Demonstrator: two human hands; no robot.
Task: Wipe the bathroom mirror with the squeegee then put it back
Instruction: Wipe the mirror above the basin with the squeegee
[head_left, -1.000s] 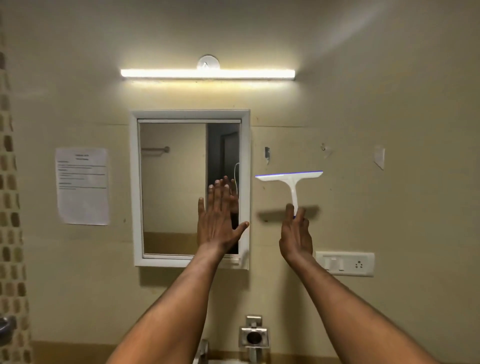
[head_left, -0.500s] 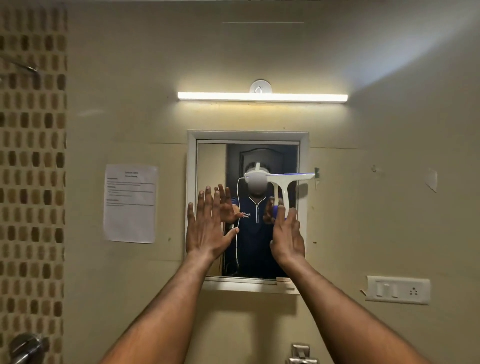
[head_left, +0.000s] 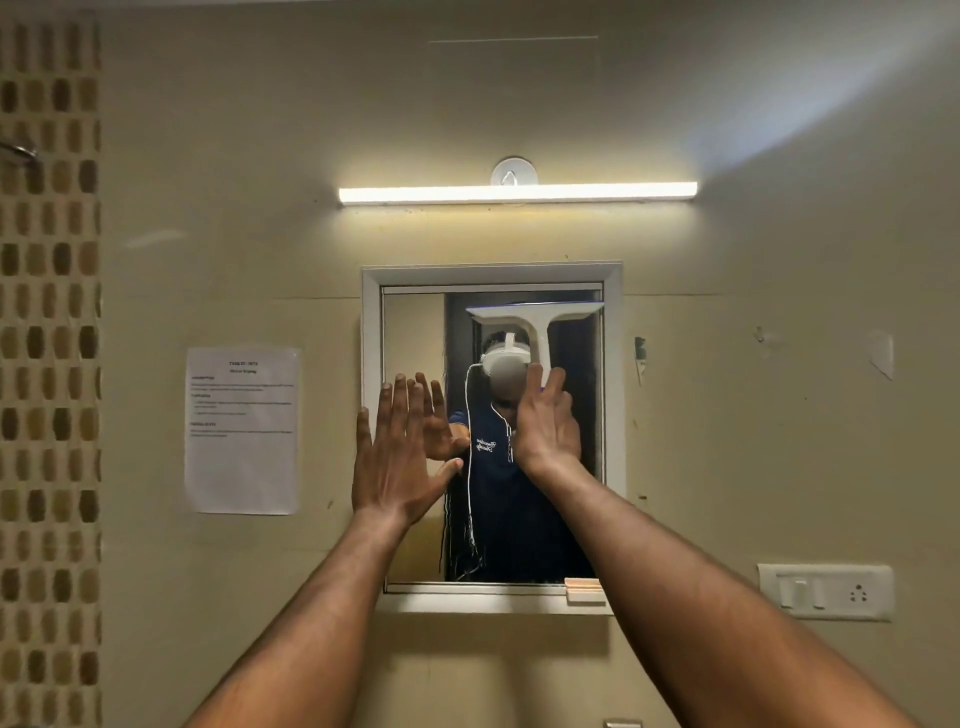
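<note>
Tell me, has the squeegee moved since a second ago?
Yes. The squeegee, gripped in the right hand, went from the bare wall right of the mirror leftward and up to the glass's top edge.

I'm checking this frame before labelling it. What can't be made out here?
- Squeegee: the lower handle is hidden inside the right hand; whether its blade touches the mirror cannot be told head-on.
- Left hand: flat against the glass or just off it, unclear.
- Paper notice: print too small to read.
- Fixtures below the mirror are cut off by the bottom edge.
- The reflected face is blurred.
</note>
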